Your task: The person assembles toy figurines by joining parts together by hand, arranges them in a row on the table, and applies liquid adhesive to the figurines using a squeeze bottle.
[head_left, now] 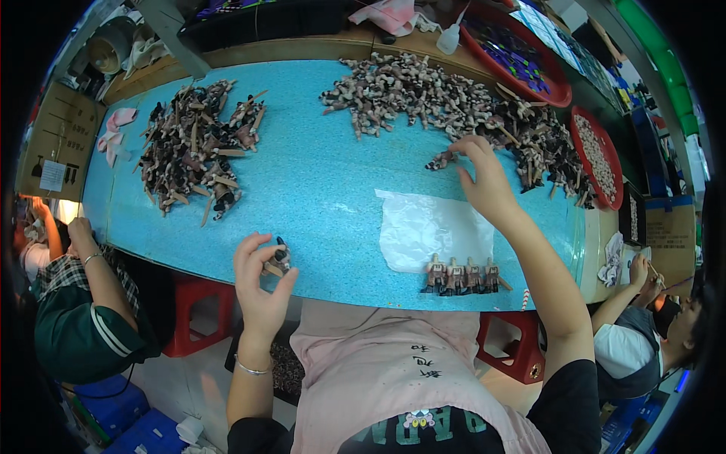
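My left hand [259, 291] is closed around a small figurine [280, 256], dark at the top, with a tan stick [272, 269] beside it. It is held over the table's near edge. My right hand [488, 178] reaches to the far side, its thumb apart from the fingers. Its fingertips are at a small pale-and-dark figurine piece [438, 161] in front of the far pile [423, 94]; whether they touch it I cannot tell. Several brown-and-black figurines [462, 277] lie in a row at the lower edge of a white plastic sheet [423, 227].
Left on the blue table [318, 174] is a heap of figurines with tan sticks [185, 144]. Red trays of purple parts [522, 57] and pale pieces [597, 159] stand at the right. A white bottle [449, 38] stands behind. Other people sit at both sides.
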Demonstrator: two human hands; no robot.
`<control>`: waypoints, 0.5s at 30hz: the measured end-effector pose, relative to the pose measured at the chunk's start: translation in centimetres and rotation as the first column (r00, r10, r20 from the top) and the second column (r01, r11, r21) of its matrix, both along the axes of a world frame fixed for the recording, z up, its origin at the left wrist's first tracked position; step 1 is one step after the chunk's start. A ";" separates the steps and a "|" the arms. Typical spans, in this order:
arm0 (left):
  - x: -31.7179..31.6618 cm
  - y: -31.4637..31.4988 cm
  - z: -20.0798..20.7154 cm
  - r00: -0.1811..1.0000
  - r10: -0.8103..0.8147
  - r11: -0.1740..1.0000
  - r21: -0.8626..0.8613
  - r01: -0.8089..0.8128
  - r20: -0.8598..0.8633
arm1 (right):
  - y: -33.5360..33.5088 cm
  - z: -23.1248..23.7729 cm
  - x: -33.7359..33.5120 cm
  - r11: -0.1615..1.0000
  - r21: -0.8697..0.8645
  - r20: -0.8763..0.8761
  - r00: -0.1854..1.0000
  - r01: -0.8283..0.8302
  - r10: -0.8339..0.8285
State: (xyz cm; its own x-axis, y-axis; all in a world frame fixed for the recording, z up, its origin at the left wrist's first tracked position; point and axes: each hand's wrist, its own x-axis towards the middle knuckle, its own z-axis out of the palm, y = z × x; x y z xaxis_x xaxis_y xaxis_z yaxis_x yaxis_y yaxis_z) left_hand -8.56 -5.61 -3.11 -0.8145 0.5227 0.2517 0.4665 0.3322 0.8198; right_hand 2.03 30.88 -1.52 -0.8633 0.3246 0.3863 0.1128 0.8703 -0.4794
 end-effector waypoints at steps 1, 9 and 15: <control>-0.6 0.1 0.1 0.999 0.008 0.999 -0.034 -0.009 -0.044 | 0.2 0.3 0.2 1.000 0.002 0.002 1.000 0.001 -0.001; -9.8 1.2 2.3 0.824 0.085 0.978 -0.111 -0.177 -0.560 | 0.0 1.0 -1.7 0.916 -0.272 0.293 0.932 0.295 -0.213; -5.8 2.4 1.7 0.834 -0.015 0.961 -0.238 -0.140 -0.551 | -0.7 -1.1 -2.7 0.961 -0.006 0.310 0.914 0.276 -0.260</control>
